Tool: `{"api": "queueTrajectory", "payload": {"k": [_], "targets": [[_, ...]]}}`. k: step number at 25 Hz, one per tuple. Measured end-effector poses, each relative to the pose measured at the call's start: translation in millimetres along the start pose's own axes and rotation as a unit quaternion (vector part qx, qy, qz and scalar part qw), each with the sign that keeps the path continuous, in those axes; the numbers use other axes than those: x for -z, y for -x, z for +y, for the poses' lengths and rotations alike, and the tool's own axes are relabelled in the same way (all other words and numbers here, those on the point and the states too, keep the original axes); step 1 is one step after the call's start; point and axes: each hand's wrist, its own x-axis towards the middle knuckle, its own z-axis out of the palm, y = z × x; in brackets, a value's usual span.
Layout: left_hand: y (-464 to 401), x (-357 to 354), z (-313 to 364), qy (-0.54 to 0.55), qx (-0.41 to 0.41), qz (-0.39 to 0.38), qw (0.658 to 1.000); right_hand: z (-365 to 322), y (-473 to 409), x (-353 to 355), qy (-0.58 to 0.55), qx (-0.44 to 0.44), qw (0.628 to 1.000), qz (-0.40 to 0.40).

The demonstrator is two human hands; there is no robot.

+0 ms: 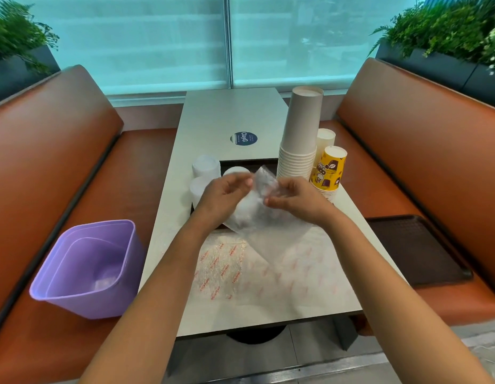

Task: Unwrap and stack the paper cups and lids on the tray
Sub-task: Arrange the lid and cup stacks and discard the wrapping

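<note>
Now both hands work one clear plastic sleeve [257,206] above the tray's [247,162] near edge, the left hand [224,196] pinching one side and the right hand [294,199] pinching the other, apparently pulling the wrap apart to free the pale lids bundled inside. Already upright along the tray's right edge stand the tall cup stack [300,137] and the yellow printed cups [328,171], with white lid stacks [206,167] at its left edge. Motion blur and the wrists hide the sleeve's contents and most of the tray, so the remaining lid count cannot be told.
</note>
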Motion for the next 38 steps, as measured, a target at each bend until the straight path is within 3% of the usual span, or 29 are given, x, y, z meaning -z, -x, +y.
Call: {"api": "queueTrajectory", "payload": {"k": [2, 3, 6, 8, 13, 17, 20, 22, 25, 27, 32, 36, 38], "targets": [[4.1, -1.7, -3.0, 0.082, 0.064, 0.119, 0.987, 7.8, -1.0, -4.3, -0.062, 0.003, 0.993, 0.097], [7.4, -5.1, -6.6, 0.138, 0.119, 0.125, 0.975, 11.8, -1.4, -5.2, -0.084, 0.005, 0.987, 0.134], [17.0, -23.1, -22.9, 0.247, 0.23, 0.013, 0.941, 21.6, -2.9, -8.3, -0.094, 0.014, 0.979, 0.182], [17.6, -31.0, -26.4, 0.276, 0.238, 0.019, 0.931, 26.0, -3.1, -11.5, -0.099, 0.001, 0.977, 0.189], [9.8, -26.4, -25.6, 0.293, 0.238, 0.126, 0.918, 35.3, -3.2, -9.8, -0.134, -0.027, 0.964, 0.227], [17.4, -25.6, -20.9, 0.296, 0.274, 0.013, 0.915, 38.2, -3.4, -7.7, -0.152, -0.022, 0.958, 0.241], [22.3, -28.1, -22.8, 0.287, 0.262, 0.01, 0.922, 38.1, -1.7, -6.3, -0.148, -0.021, 0.953, 0.264], [22.2, -28.3, -21.0, 0.28, 0.253, 0.026, 0.926, 36.0, 0.3, -5.6, -0.149, -0.03, 0.956, 0.25], [19.7, -28.1, -16.3, 0.273, 0.238, 0.044, 0.931, 34.9, 3.9, -3.9, -0.211, -0.096, 0.966, 0.11], [17.9, -26.9, -16.5, 0.275, 0.235, 0.05, 0.931, 40.2, 4.4, -4.4, -0.26, -0.107, 0.958, 0.063], [17.2, -22.0, -16.8, 0.347, 0.258, 0.046, 0.901, 49.5, 1.5, -7.5, -0.267, -0.065, 0.946, 0.172], [19.1, -23.7, -18.4, 0.372, 0.285, 0.088, 0.879, 46.3, 8.0, -5.6, -0.332, -0.014, 0.935, 0.125], [19.3, -21.4, -17.2, 0.407, 0.31, 0.072, 0.856, 46.1, 9.4, -4.1, -0.325, -0.004, 0.938, 0.119]]}}
